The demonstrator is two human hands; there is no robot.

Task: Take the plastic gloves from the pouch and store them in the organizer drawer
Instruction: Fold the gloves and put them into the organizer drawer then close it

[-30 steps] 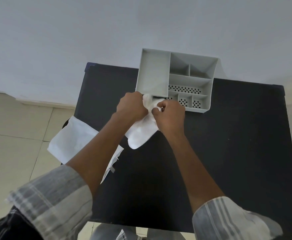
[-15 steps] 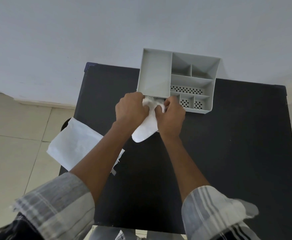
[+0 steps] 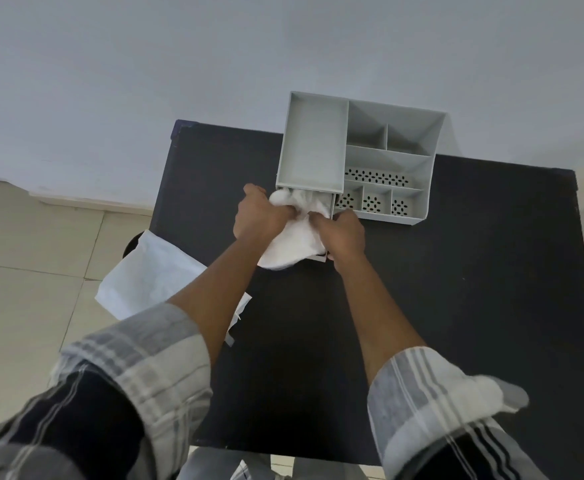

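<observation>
Gloves (image 3: 292, 242) apparently overhang drawer (image 3: 330, 206) edge.

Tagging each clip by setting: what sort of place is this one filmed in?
Probably a plain indoor room, home or office: a small black table against a bare pale wall, tiled floor beside it, and a grey desk organizer on top.

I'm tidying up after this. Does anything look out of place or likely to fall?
Yes: the white pouch lies at the black table's left edge, partly hanging over the floor. Also, the gloves bunch out of the drawer, not fully in.
</observation>
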